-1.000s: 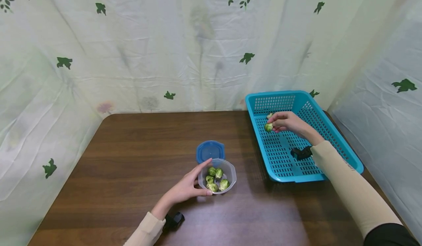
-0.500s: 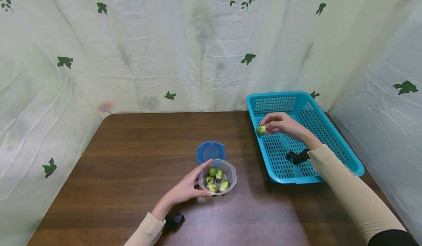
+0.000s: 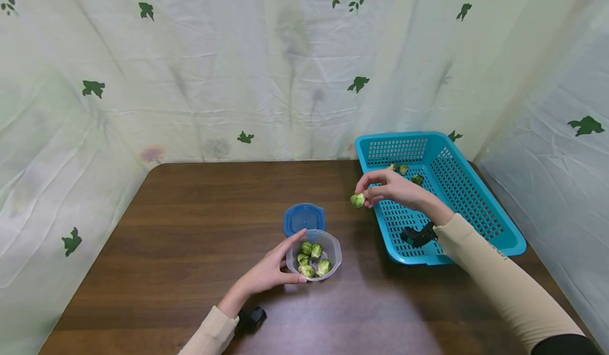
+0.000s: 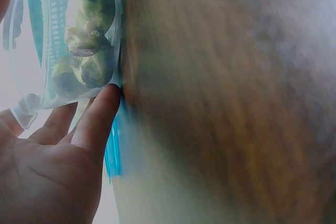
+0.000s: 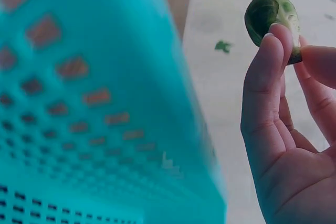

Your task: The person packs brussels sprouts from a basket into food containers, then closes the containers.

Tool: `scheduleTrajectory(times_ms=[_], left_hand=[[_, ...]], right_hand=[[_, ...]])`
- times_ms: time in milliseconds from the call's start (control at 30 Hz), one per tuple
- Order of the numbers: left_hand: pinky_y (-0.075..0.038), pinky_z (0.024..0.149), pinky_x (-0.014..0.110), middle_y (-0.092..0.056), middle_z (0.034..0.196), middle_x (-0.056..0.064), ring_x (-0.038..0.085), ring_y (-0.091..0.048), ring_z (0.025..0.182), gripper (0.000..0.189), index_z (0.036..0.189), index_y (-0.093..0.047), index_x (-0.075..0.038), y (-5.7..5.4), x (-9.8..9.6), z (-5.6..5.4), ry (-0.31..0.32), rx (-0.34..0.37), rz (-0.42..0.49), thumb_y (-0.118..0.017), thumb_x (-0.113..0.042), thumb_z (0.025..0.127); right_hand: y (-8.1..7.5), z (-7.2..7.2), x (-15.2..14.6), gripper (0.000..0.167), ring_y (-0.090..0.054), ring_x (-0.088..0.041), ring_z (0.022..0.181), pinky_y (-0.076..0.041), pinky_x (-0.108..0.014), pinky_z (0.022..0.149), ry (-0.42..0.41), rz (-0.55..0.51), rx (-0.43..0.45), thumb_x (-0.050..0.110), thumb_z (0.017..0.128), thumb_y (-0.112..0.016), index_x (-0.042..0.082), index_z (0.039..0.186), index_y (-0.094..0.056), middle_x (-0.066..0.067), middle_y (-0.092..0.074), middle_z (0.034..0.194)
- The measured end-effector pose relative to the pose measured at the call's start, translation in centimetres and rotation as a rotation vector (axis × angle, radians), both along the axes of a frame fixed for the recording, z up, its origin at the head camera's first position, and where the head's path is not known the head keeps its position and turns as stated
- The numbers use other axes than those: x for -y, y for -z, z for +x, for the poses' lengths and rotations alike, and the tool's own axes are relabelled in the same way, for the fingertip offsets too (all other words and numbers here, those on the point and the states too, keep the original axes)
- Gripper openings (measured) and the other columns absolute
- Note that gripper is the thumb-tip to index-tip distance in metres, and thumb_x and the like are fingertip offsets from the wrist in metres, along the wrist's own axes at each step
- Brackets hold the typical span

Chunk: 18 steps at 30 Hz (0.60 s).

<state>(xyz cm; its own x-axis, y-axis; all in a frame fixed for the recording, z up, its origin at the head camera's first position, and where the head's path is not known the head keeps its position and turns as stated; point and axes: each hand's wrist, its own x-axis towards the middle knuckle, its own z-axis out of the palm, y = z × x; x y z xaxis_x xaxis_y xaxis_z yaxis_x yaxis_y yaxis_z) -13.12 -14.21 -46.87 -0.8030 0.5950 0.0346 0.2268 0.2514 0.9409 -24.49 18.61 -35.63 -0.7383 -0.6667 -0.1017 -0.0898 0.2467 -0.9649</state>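
Note:
My right hand (image 3: 392, 190) pinches a Brussels sprout (image 3: 358, 201) by its stem end between thumb and fingertips, just past the left rim of the blue basket (image 3: 457, 223). In the right wrist view the sprout (image 5: 270, 22) shows its green round side. My left hand (image 3: 268, 270) grips a small clear plastic container (image 3: 337, 254) from the left, index finger at its far rim and thumb at its near rim. Several Brussels sprouts (image 3: 324, 267) lie inside the container. Through its wall in the left wrist view, sprouts (image 4: 92, 11) sit along the bottom.
A blue lid (image 3: 304, 218) lies right behind the container on the brown wooden table (image 3: 204, 207). Several more sprouts (image 3: 417, 179) rest in the far part of the basket, partly hidden by the right hand. A pale leaf-patterned cloth (image 3: 200, 69) hangs behind the table.
My right hand has moved left and toward me with the sprout, from over the basket to beyond its left rim, uncovering sprouts in the basket. The left hand and container stay put.

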Motion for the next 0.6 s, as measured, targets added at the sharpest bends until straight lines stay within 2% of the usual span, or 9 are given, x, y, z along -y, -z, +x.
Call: scheduleTrajectory(times_ms=[267, 467, 600], left_hand=[[-0.040, 0.101, 0.042, -0.031, 0.150, 0.009, 0.025, -0.030, 0.136, 0.094, 0.154, -0.019, -0.015, 0.0, 0.0, -0.1, -0.002, -0.001, -0.005, -0.079, -0.019, 0.081], [-0.041, 0.100, 0.040, -0.031, 0.150, 0.012, 0.025, -0.031, 0.135, 0.094, 0.154, -0.019, -0.015, -0.2, 0.0, 0.0, 0.003, -0.002, 0.005, -0.079, -0.019, 0.081], [-0.041, 0.100, 0.040, -0.031, 0.150, 0.012, 0.025, -0.032, 0.135, 0.094, 0.154, -0.019, -0.015, -0.2, 0.0, 0.0, 0.006, -0.003, 0.004, -0.079, -0.018, 0.081]], right_hand=[[0.0, 1.0, 1.9, 0.015, -0.063, -0.028, 0.077, -0.055, -0.040, 0.074, -0.101, 0.013, 0.007, 0.005, 0.094, -0.055, -0.006, 0.102, -0.061, -0.019, -0.063, 0.094], [0.1, 1.6, 2.9, 0.014, -0.063, -0.027, 0.077, -0.055, -0.040, 0.074, -0.134, 0.006, 0.024, 0.005, 0.094, -0.055, -0.005, 0.101, -0.062, -0.019, -0.065, 0.092], [0.2, 1.9, 3.6, 0.013, -0.062, -0.034, 0.079, -0.055, -0.041, 0.075, -0.150, 0.013, 0.028, 0.004, 0.093, -0.056, -0.005, 0.100, -0.063, -0.019, -0.065, 0.093]])
